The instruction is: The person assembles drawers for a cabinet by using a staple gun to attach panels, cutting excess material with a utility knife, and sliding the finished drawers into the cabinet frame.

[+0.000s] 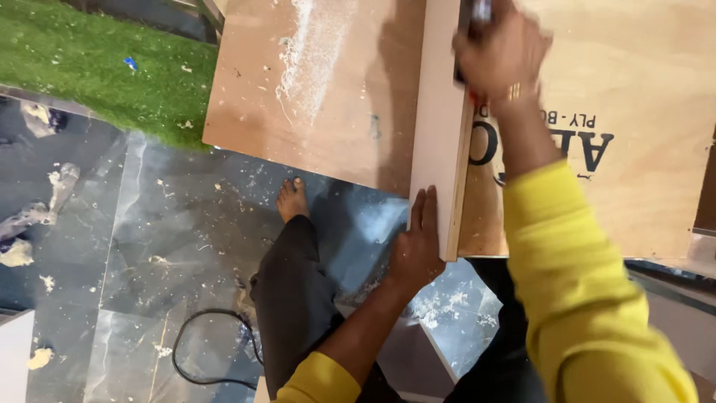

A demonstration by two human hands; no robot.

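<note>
Seen from above: left hand pressed flat, fingers spread wide, against the near end of a pale narrow board standing on edge across a plywood sheet. Right hand, at the board's far end, in a closed grip around a dark tool with a red part, mostly hidden. White sawdust streaked over the plywood. Below, a bare foot on a dusty dark tiled floor, a black cable curling nearby, green turf at upper left.
</note>
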